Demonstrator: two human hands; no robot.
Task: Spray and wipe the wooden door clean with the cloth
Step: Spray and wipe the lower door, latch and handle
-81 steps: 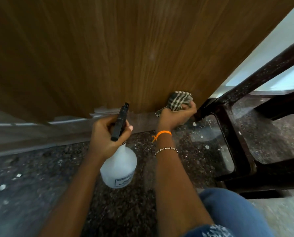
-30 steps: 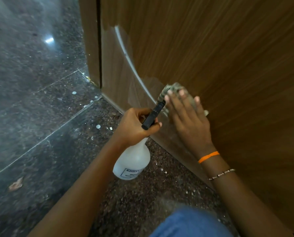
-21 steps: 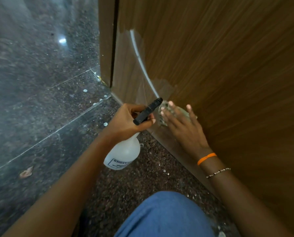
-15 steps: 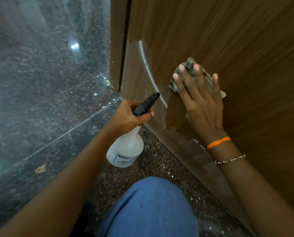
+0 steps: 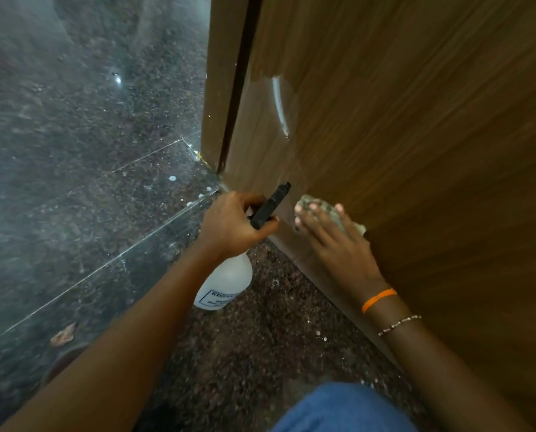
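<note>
While right hand [image 5: 338,244] presses cloth [image 5: 332,210] flat-fingered on door [image 5: 416,151], left hand [image 5: 232,226] wraps bottle [image 5: 226,285] neck; cloth soft, likely bunches; bottle looks light.

The right hand [image 5: 338,244] now presses the cloth [image 5: 332,210] flat against the door [image 5: 416,151] low down, near the bottom edge, where half a second ago it sat higher on the panel. Earlier still, it worked the door's other bottom corner beside a dark frame. The left hand [image 5: 232,226] and spray bottle [image 5: 226,285] now sit just beside the cloth, the nozzle close to the fingertips [image 5: 301,210].
</note>
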